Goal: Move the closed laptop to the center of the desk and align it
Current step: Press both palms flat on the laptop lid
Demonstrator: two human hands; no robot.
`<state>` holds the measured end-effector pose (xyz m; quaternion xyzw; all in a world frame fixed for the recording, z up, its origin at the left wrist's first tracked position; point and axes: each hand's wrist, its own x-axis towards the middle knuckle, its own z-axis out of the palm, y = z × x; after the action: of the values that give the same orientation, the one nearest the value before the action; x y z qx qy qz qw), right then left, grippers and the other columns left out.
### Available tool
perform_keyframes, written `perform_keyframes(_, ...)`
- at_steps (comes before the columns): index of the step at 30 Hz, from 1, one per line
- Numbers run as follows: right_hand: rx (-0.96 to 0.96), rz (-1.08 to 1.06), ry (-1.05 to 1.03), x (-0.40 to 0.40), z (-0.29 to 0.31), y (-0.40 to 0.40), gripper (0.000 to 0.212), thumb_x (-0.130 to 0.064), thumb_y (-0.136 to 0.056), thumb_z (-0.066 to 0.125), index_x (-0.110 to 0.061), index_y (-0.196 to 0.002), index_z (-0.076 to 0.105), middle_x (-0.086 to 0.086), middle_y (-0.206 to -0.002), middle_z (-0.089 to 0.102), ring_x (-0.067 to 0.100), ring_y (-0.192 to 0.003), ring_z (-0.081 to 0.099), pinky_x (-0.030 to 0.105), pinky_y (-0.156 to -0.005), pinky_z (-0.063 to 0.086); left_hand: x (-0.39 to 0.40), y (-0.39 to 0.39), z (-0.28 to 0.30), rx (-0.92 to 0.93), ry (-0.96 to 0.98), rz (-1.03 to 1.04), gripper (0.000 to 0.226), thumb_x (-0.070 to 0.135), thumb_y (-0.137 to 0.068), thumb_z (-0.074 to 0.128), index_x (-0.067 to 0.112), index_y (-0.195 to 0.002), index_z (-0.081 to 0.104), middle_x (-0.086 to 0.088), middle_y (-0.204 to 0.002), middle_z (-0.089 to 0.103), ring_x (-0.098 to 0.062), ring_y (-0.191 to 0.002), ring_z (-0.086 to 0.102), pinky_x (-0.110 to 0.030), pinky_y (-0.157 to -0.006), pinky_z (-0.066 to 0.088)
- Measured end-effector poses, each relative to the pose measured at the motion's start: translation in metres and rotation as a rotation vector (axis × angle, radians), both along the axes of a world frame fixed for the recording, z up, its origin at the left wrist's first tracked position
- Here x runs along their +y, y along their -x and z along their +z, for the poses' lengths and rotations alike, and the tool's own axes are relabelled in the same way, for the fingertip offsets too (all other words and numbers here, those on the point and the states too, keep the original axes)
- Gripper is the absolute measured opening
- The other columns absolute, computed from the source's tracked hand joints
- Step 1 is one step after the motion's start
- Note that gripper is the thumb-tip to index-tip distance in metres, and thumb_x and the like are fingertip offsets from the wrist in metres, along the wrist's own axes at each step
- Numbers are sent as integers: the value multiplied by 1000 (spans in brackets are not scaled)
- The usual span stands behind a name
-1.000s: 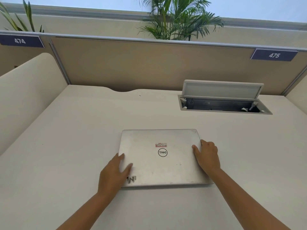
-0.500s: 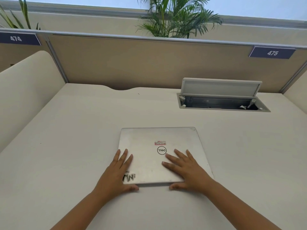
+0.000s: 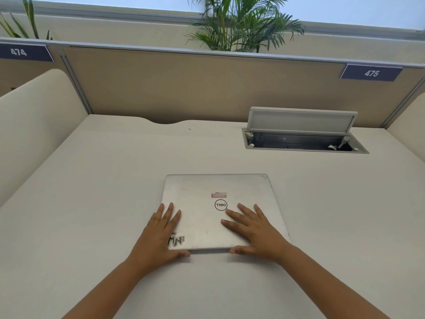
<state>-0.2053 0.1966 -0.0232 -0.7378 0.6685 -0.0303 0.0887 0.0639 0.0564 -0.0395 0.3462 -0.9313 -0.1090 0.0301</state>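
A closed silver laptop [image 3: 207, 187] with a round logo and a red sticker lies flat near the middle of the cream desk [image 3: 92, 180]. Its edges run roughly square to the desk's back edge. My left hand [image 3: 161, 236] rests flat on the lid's near left corner, fingers spread, thumb along the front edge. My right hand [image 3: 255, 233] lies flat on the near right part of the lid, fingers apart, thumb at the front edge. Neither hand grips the laptop.
An open cable hatch [image 3: 301, 141] with its raised flap sits in the desk at the back right. A tan partition [image 3: 184, 88] closes the back, with curved side dividers [image 3: 34, 125] left and right. Plants stand behind the partition.
Both hands moved from the laptop's left and right sides onto the top of the lid near its front edge. The laptop has stayed in about the same place.
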Motion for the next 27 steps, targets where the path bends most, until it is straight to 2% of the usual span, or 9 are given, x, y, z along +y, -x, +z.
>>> perform_keyframes(2, -60, -40, 29, 0, 1, -1, 85, -83, -72, 6, -42, -146, 18, -22, -154, 3, 5, -142, -7, 37, -114, -15, 3, 4, 1, -49, 30, 20, 97, 83, -74, 24, 14, -141, 33, -11, -150, 31, -9, -141, -21, -30, -111, -3)
perform_keyframes(4, -75, -96, 34, -1, 0, -4, 87, -81, -72, 1, -40, -146, 17, -22, -152, 0, 3, -142, -8, 33, -115, -15, 9, 14, 0, -56, 63, 32, 87, 77, -80, 21, 14, -137, 38, -7, -146, 36, -15, -144, -12, -34, -110, -2)
perform_keyframes(8, -70, -250, 170, -5, -6, -11, 81, -76, -81, 4, -33, -146, 26, -14, -155, 13, 16, -146, 9, 38, -114, -7, 19, 40, 3, -35, 57, 66, 77, 67, -88, 14, 12, -133, 45, -8, -139, 51, -26, -133, 32, -34, -108, 6)
perform_keyframes(11, -99, -351, 141, -7, -7, -16, 90, -78, -73, -6, -33, -148, 15, -18, -153, -1, 8, -143, -6, 41, -117, -9, 19, 60, 2, -17, 45, 97, 79, 66, -89, 11, 11, -128, 53, -9, -135, 55, -31, -124, 50, -36, -106, 8)
perform_keyframes(12, -106, -373, 157, -7, -7, -18, 90, -78, -73, -6, -32, -148, 16, -17, -154, 1, 9, -144, -4, 42, -117, -7, 21, 67, 1, -14, 48, 103, 80, 66, -89, 10, 11, -127, 54, -9, -134, 55, -32, -123, 51, -36, -106, 9)
perform_keyframes(14, -69, -401, 192, -7, -7, -21, 82, -74, -83, 3, -29, -145, 29, -9, -155, 23, 14, -144, 12, 42, -116, 2, 26, 77, -1, -7, 51, 123, 81, 65, -89, 9, 10, -127, 55, -10, -135, 55, -31, -126, 49, -37, -107, 10)
perform_keyframes(17, -12, -441, 199, -7, -11, -21, 65, -64, -92, 13, -28, -135, 46, -4, -144, 47, 17, -136, 29, 46, -108, 15, 34, 82, -4, 26, 48, 138, 78, 62, -91, 9, 10, -128, 54, -11, -136, 53, -30, -129, 45, -33, -108, 3)
perform_keyframes(23, 7, -459, 193, -7, -15, -21, 66, -65, -91, 9, -32, -133, 50, -8, -142, 49, 20, -134, 42, 52, -110, 20, 33, 83, -6, 28, 50, 146, 76, 59, -92, 9, 9, -128, 54, -12, -135, 54, -31, -126, 49, -31, -109, 2)
perform_keyframes(27, 37, -465, 176, -8, -15, -19, 65, -63, -93, 10, -32, -130, 53, -8, -138, 54, 20, -129, 48, 56, -105, 34, 32, 84, -10, 47, 61, 148, 73, 58, -92, 9, 10, -131, 49, -11, -137, 52, -27, -131, 35, -31, -110, 2)
